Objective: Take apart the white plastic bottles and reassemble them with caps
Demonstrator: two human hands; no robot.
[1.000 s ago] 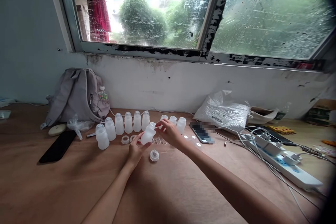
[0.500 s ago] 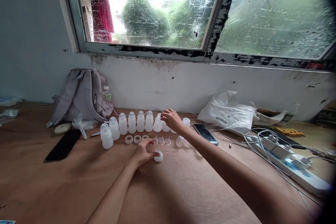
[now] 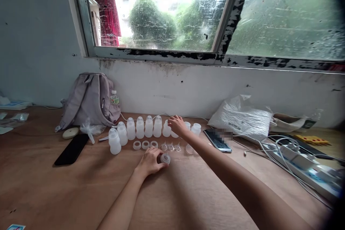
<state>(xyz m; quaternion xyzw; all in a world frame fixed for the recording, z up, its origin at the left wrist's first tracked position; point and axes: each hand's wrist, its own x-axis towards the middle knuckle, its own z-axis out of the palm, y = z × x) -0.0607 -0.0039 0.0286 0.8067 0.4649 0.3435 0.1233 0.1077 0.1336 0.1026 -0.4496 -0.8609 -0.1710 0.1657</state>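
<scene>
Held between the thumb and fingers of my left hand point(image 3: 150, 161) is a clear bottle nipple with its collar point(image 3: 165, 158), low over the table. My right hand point(image 3: 178, 125) reaches to the back row, its fingers closed at the neck of a frosted baby bottle point(image 3: 166, 129); the hand partly hides this bottle and the one beside it. Several capped bottles point(image 3: 139, 128) stand to the left, and an uncapped bottle point(image 3: 196, 128) stands to the right. In front lie three white rings point(image 3: 145, 145) and three clear nipple parts point(image 3: 170, 147). My right forearm partly covers a clear dome cap point(image 3: 189, 149).
A grey backpack point(image 3: 88, 100) leans at the back left, near a black phone point(image 3: 71, 150) and a round cream item point(image 3: 70, 133). On the right are another phone point(image 3: 217, 140), a silvery plastic package point(image 3: 241, 115) and a power strip point(image 3: 302, 165) with cables.
My left hand has closed further around the nipple and collar. My right hand stays at the bottle's neck, its fingers slightly shifted. The whole view has moved a little.
</scene>
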